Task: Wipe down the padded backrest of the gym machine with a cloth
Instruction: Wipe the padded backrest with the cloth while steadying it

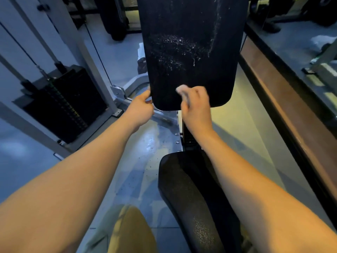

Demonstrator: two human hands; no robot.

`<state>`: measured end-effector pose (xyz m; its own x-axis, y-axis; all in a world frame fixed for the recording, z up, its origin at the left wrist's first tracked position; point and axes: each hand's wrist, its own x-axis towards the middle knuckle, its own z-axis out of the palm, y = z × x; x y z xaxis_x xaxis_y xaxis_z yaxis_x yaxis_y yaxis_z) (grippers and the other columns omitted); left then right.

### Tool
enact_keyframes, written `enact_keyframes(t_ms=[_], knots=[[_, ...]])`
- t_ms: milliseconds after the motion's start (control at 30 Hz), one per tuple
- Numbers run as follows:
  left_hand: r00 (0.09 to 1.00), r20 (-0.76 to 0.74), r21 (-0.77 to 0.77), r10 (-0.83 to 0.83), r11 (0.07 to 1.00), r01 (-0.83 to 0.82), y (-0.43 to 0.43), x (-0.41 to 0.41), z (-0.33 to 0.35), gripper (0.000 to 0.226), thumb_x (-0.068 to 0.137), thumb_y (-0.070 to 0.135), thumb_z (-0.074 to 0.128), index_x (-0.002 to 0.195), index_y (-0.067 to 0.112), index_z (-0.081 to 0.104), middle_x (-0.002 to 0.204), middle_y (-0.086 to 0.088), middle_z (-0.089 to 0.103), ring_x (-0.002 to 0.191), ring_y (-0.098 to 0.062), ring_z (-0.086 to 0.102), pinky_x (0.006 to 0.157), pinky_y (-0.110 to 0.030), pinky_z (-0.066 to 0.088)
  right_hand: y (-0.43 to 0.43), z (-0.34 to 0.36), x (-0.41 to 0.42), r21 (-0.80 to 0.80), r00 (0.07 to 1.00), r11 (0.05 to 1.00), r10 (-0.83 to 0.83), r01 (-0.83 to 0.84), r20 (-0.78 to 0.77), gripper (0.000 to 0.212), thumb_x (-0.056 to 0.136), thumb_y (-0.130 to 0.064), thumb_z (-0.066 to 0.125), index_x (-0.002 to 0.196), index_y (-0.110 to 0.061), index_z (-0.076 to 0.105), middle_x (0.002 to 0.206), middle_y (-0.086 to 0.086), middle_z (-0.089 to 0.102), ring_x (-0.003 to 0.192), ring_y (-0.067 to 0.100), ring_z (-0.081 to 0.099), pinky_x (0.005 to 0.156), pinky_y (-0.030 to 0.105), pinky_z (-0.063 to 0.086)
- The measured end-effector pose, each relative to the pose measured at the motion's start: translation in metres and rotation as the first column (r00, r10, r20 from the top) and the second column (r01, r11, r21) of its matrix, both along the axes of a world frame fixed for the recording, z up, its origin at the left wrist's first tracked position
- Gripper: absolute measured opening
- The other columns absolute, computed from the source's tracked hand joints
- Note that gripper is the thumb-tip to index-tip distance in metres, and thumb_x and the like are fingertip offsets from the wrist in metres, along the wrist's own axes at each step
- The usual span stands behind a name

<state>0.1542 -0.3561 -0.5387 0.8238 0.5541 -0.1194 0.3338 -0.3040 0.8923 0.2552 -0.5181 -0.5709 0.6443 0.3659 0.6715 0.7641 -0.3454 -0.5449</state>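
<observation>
Backrest (pixel 191 52), black, droplet-streaked, stands ahead above seat (pixel 191 189). Weight stack (pixel 63 105) at left. Left grip (pixel 141 108) pinches backrest's lower left edge. Right grip (pixel 195 105) against its lower face, fingers curled; blurred, cannot tell what it holds.

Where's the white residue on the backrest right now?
In the head view, the white residue sits mid-pad on the backrest, above the right hand, with a thin streak running down near the pad's right edge.
</observation>
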Motion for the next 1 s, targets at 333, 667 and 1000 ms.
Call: enact_keyframes(t_ms=[333, 667, 1000], knots=[[0.993, -0.084, -0.034, -0.079, 0.997, 0.076, 0.002, 0.001, 0.005, 0.096, 0.080, -0.010, 0.040, 0.146, 0.060, 0.036, 0.140, 0.014, 0.060, 0.112, -0.014, 0.056, 0.094, -0.039, 0.055, 0.027, -0.008, -0.014, -0.277, 0.955, 0.945, 0.230, -0.174, 0.184, 0.043, 0.087, 0.003, 0.065, 0.130, -0.004, 0.064, 0.109, 0.016, 0.058, 0.092, 0.033, 0.053, 0.069, 0.041, 0.053], [1.000, 0.019, -0.036, 0.008, 0.999, -0.007, -0.007, 0.007, 0.019, 0.038, 0.099, 0.024, 0.050, 0.134, 0.037, 0.056, 0.119, 0.010, 0.068, 0.116, -0.023, 0.062, 0.098, -0.048, 0.056, 0.007, 0.007, -0.002, -0.204, 0.978, 0.974, 0.135, -0.101, 0.157, 0.034, 0.088, -0.001, 0.060, 0.119, -0.013, 0.069, 0.101, 0.012, 0.053, 0.089, 0.030, 0.051, 0.069, 0.042, 0.051], [0.984, -0.055, 0.404, 0.168, 0.905, -0.132, -0.019, 0.029, 0.018, 0.068, 0.101, 0.017, 0.058, 0.159, 0.020, 0.022, 0.142, -0.012, 0.055, 0.129, -0.032, 0.053, 0.097, -0.036, 0.043, 0.016, 0.031, 0.008, 0.019, 0.999, 0.999, -0.036, 0.035, 0.032, 0.039, 0.091, -0.004, 0.057, 0.130, -0.004, 0.061, 0.109, 0.016, 0.057, 0.098, 0.030, 0.056, 0.087, 0.039, 0.051]])
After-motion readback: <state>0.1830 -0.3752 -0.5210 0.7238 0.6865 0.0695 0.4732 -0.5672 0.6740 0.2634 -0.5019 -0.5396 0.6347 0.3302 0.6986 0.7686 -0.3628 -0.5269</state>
